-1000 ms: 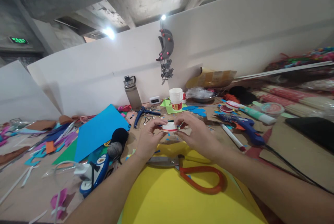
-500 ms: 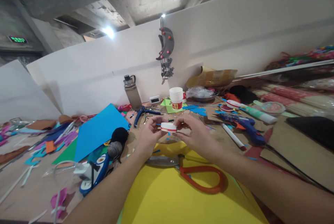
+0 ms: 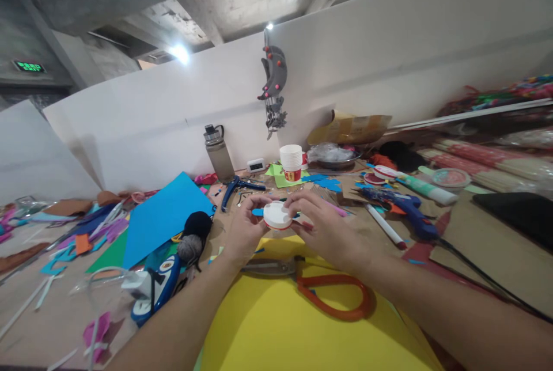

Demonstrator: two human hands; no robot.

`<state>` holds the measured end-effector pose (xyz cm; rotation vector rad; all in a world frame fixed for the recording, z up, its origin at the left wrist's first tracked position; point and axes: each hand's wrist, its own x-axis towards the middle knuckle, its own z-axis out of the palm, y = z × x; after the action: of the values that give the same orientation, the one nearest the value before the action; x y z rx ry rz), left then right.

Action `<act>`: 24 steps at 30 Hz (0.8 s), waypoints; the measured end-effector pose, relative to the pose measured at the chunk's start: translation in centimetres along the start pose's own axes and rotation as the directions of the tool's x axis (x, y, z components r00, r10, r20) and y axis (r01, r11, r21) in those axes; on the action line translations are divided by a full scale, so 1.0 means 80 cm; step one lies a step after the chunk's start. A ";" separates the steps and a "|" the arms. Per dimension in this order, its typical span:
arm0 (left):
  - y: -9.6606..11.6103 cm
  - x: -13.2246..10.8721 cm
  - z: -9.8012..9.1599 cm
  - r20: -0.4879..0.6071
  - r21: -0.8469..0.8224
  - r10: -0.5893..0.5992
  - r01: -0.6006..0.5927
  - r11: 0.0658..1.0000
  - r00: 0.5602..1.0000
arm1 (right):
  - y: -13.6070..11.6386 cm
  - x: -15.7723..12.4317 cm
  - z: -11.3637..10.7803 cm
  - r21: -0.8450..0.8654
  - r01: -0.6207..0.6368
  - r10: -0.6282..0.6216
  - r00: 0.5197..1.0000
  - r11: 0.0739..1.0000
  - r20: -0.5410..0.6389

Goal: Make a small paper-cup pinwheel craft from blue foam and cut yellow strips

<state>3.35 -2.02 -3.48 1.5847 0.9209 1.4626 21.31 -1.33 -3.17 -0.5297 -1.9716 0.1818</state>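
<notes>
Between my two hands is a cut-off paper cup bottom [image 3: 277, 215], a shallow white disc with a red band along its edge. A small blue paper tab [image 3: 258, 212] sticks out from its left side. My left hand [image 3: 247, 226] pinches it at the left, by the tab. On the right, the fingers of my right hand [image 3: 311, 216] close on its rim; some fingertips are hidden behind it. Below the hands, scissors with orange handles [image 3: 337, 296] lie on yellow sheets [image 3: 268, 330].
A stack of paper cups [image 3: 291, 161] and a water bottle [image 3: 218, 155] stand by the white wall. At right lie a blue glue gun [image 3: 406, 209] and a white marker [image 3: 386, 227]. A blue sheet [image 3: 162, 218] and yarn balls [image 3: 196, 230] lie left.
The cup bottom has been tilted, so its flat white face shows now instead of its side edge. My hands have stayed in about the same place.
</notes>
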 end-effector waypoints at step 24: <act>0.008 -0.001 -0.001 0.002 0.144 0.094 -0.093 0.985 0.996 | 0.000 -0.003 0.004 0.057 -0.044 0.046 0.998 0.997 -0.043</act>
<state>3.28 -2.38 -2.94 1.7508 0.9852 1.4929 21.16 -1.38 -3.53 -0.5380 -1.9072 0.2505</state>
